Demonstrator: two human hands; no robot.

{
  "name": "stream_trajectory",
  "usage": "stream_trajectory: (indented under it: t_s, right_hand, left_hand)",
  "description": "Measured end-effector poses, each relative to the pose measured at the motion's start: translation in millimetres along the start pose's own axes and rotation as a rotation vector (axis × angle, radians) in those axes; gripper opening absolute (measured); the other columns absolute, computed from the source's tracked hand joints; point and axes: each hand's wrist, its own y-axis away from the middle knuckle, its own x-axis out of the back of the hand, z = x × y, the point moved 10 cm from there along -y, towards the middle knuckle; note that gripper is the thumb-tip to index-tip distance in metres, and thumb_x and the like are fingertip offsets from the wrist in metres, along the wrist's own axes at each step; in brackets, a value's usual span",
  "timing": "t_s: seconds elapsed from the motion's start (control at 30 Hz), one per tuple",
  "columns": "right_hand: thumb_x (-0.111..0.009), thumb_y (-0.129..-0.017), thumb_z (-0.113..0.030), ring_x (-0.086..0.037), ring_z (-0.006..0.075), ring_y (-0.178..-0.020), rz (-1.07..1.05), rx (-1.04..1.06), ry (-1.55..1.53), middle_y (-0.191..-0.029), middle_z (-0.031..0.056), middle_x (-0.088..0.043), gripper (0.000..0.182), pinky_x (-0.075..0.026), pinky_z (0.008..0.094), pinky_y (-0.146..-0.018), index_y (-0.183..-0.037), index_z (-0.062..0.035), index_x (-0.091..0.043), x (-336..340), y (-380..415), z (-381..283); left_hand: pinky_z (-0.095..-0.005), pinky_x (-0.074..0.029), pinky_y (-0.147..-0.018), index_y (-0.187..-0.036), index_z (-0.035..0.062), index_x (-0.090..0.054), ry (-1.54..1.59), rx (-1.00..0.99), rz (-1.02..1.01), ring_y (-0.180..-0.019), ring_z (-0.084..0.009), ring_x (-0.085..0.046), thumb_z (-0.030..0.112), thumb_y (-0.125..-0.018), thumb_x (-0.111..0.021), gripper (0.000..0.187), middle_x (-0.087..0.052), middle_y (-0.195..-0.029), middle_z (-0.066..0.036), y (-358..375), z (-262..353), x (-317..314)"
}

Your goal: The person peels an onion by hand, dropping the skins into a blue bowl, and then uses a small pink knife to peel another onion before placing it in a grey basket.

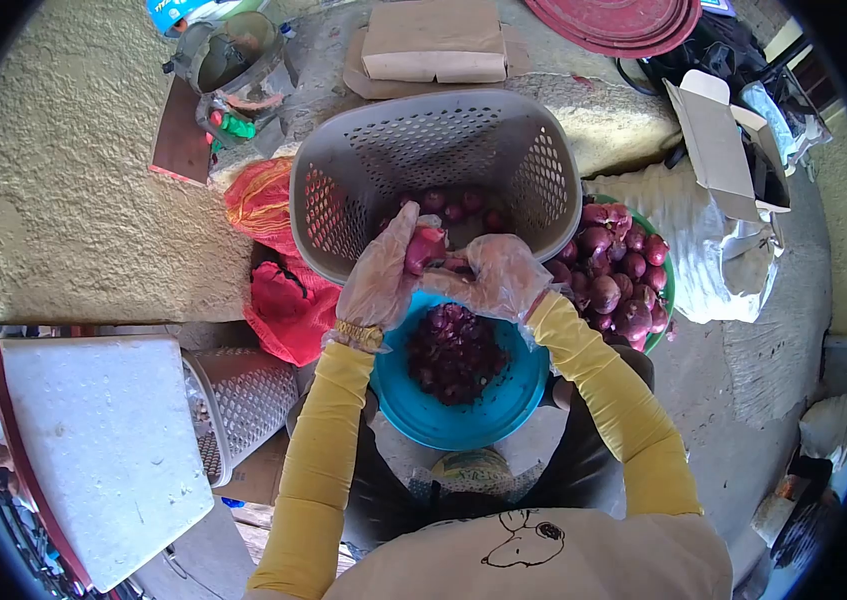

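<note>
Both my hands wear clear plastic gloves, held above a blue basin (388, 400). A red onion (426, 250) is gripped by the fingers of my left hand (380, 268). My right hand (498, 275) is beside it, fingers curled together near the onion; what they hold, if anything, is hidden. Dark red-purple onion pieces and skins (453, 355) lie in the basin below. Just beyond my hands stands a grey-brown perforated plastic basket (403, 150) with several red onions (455, 212) at its bottom.
A green-rimmed container (670, 290) heaped with red onions stands on the right, beside a white sack (713, 260). Left are a red mesh bag (288, 300), another perforated basket (243, 400) and a white board-like surface (98, 450). A cardboard box (433, 40) lies behind the basket.
</note>
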Motion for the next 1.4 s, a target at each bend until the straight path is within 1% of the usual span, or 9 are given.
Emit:
stream_trajectory:
  t_s: [0.13, 0.3, 0.47, 0.67, 0.93, 1.0, 1.13, 1.2, 1.4]
  right_hand:
    - [-0.067, -0.087, -0.075, -0.069, 0.0424, -0.071, -0.032, 0.199, 0.204, -0.066, 0.0211, -0.066, 0.071, -0.054, 0.0488, -0.067, -0.083, -0.0048, -0.079, -16.4, 4.0, -13.6]
    - [-0.068, -0.084, -0.076, -0.068, 0.0417, -0.07, -0.231, 0.198, 0.189, -0.069, 0.0195, -0.067, 0.071, -0.054, 0.0498, -0.067, -0.077, -0.0062, -0.076, -27.7, 11.8, -26.3]
    - [-0.06, -0.085, -0.082, -0.07, 0.0433, -0.08, -0.38, 0.139, 0.176, -0.079, 0.0197, -0.071, 0.077, -0.055, 0.0531, -0.076, -0.079, -0.0062, -0.075, -42.5, 11.3, -16.8]
    - [-0.068, -0.076, -0.083, -0.07, 0.0419, -0.077, -0.311, 0.205, 0.188, -0.078, 0.0183, -0.071, 0.074, -0.055, 0.0513, -0.076, -0.081, -0.0095, -0.077, -25.5, 12.3, -26.7]
    - [-0.079, -0.072, -0.078, -0.071, 0.0397, -0.086, 0.02, -0.072, -0.147, -0.084, 0.0213, -0.072, 0.076, -0.055, 0.0479, -0.078, -0.099, -0.0072, -0.079, 13.1, 1.9, -1.6]
    - [-0.079, -0.072, -0.077, -0.071, 0.0397, -0.087, 0.012, -0.115, -0.14, -0.085, 0.0219, -0.072, 0.076, -0.055, 0.047, -0.079, -0.101, -0.0065, -0.079, 14.5, 0.2, 3.1]
    - [-0.079, -0.073, -0.076, -0.072, 0.0399, -0.089, 0.006, -0.122, -0.091, -0.088, 0.0236, -0.073, 0.078, -0.056, 0.0454, -0.081, -0.103, -0.0042, -0.078, 12.7, -0.3, 5.6]
    - [-0.079, -0.073, -0.077, -0.072, 0.0402, -0.088, 0.01, -0.122, -0.11, -0.088, 0.0236, -0.073, 0.078, -0.056, 0.0457, -0.08, -0.102, -0.0039, -0.078, 10.2, -0.2, 7.2]
    - [-0.078, -0.074, -0.077, -0.072, 0.0405, -0.085, -0.017, -0.152, -0.104, -0.083, 0.0228, -0.072, 0.076, -0.056, 0.0465, -0.078, -0.097, -0.0052, -0.078, 10.3, -0.6, 7.0]
  left_hand:
    - [-0.0375, -0.062, -0.086, -0.119, -0.0009, -0.064, 0.062, 0.001, 0.019, -0.1, -0.0212, -0.068, 0.051, -0.105, -0.062, 0.054, -0.066, -0.107, -0.01, 6.9, 7.5, -3.7]
    - [-0.0434, -0.063, -0.09, -0.121, -0.0027, -0.062, 0.065, -0.055, 0.022, -0.1, -0.0344, -0.073, 0.048, -0.107, -0.058, 0.052, -0.066, -0.112, -0.014, 2.8, 12.8, 5.1]
    - [-0.0429, -0.062, -0.095, -0.122, -0.0028, -0.062, 0.09, -0.042, -0.021, -0.105, -0.0343, -0.071, 0.042, -0.108, -0.058, 0.047, -0.065, -0.115, -0.014, 1.7, 10.2, 0.2]
    - [-0.0438, -0.061, -0.097, -0.127, -0.0031, -0.061, 0.113, -0.022, -0.082, -0.109, -0.032, -0.07, 0.037, -0.108, -0.059, 0.045, -0.066, -0.117, -0.014, 2.9, 3.9, -3.6]
    - [-0.0363, -0.057, -0.094, -0.126, -0.0021, -0.063, 0.1, 0.033, -0.055, -0.102, -0.0205, -0.068, 0.04, -0.11, -0.056, 0.046, -0.068, -0.117, -0.012, 2.3, -5.3, -2.8]
    - [-0.0361, -0.057, -0.095, -0.132, -0.0009, -0.062, -0.38, -0.192, -0.103, -0.105, -0.0216, -0.068, 0.03, -0.11, -0.056, 0.038, -0.068, -0.122, -0.012, -4.0, 6.9, -1.7]
    - [-0.0366, -0.057, -0.096, -0.138, 0.0028, -0.06, -0.057, -0.017, -0.162, -0.109, -0.0221, -0.068, 0.017, -0.11, -0.054, 0.032, -0.068, -0.125, -0.011, 3.0, -1.3, -7.2]
    - [-0.0359, -0.056, -0.098, -0.141, 0.0063, -0.06, -1.129, -0.827, -0.164, -0.109, -0.0217, -0.069, 0.011, -0.109, -0.054, 0.033, -0.067, -0.128, -0.01, 30.0, 38.6, -29.6]
    - [-0.0342, -0.053, -0.104, -0.137, 0.0051, -0.062, -0.542, -0.349, -0.197, -0.11, -0.021, -0.068, 0.018, -0.109, -0.058, 0.031, -0.067, -0.128, -0.01, 9.6, 18.5, -14.7]
